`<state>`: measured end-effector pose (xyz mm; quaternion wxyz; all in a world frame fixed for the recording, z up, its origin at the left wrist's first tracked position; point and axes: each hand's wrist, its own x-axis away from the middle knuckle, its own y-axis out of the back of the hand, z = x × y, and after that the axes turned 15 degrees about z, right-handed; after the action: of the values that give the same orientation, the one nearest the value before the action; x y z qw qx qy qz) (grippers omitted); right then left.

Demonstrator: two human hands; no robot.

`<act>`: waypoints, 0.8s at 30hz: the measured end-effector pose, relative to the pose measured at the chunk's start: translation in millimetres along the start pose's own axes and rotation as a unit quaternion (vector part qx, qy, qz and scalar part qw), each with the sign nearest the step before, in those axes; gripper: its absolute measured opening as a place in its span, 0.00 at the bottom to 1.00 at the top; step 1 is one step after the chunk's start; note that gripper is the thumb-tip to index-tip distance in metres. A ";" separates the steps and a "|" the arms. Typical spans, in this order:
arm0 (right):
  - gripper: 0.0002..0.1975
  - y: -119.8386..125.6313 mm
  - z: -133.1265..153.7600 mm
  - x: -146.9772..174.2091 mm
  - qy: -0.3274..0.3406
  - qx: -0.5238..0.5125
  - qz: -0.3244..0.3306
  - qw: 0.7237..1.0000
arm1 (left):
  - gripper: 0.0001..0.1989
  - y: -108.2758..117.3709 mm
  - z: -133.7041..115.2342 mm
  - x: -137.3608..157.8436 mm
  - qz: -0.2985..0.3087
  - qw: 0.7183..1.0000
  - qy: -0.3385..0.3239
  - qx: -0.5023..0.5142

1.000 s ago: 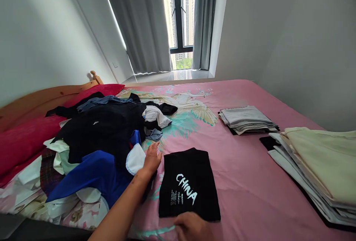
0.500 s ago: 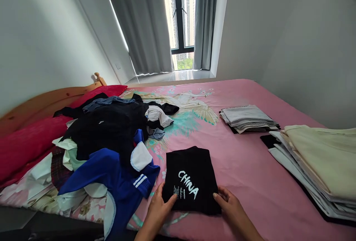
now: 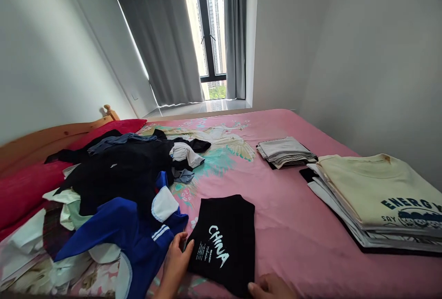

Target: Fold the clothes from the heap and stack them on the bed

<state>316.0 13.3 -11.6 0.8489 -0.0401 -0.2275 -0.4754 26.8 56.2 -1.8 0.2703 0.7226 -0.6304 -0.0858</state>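
Note:
A folded black T-shirt (image 3: 238, 225) with white "CHINA" lettering lies on the bed in front of me, turned at a slant. My left hand (image 3: 177, 257) pinches its left edge, thumb toward the print. At the lower right corner, the thumb of my right hand (image 3: 271, 287) rests on the cloth with the fingers curled beside it; the frame's bottom edge cuts this hand off. Close to my left hand lies a blue garment (image 3: 129, 227) with white stripes and a white patch.
Loose dark clothes (image 3: 120, 170) are heaped at left before red pillows (image 3: 20, 188) and a wooden headboard (image 3: 51, 135). A tall folded stack with a cream T-shirt (image 3: 373, 188) on top stands at right. Behind it sits a smaller grey stack (image 3: 286, 149). Pink bedding (image 3: 276, 225) lies beneath.
The view has shifted right and tilted up. The black T-shirt has turned, its lower right corner coming nearer to me. My right hand has moved down to that corner.

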 end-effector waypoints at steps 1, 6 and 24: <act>0.19 3.6 0.6 3.9 -0.004 0.047 -0.029 0.998 | 0.16 -2.0 0.9 9.6 -0.037 0.998 -0.035 -0.041; 0.17 3.2 52.2 -12.9 0.170 0.138 -0.116 0.969 | 0.16 -43.8 -1.8 48.2 -0.062 0.959 -0.173 -0.215; 0.30 81.7 -8.1 -82.1 0.090 -0.106 -0.231 0.963 | 0.40 -101.1 7.5 52.6 -0.006 0.921 -0.060 -0.386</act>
<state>349.8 120.3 -41.5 0.7240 -0.0333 -0.1011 -0.6815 120.7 9.7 -47.1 0.4893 0.5596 -0.5594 -0.3668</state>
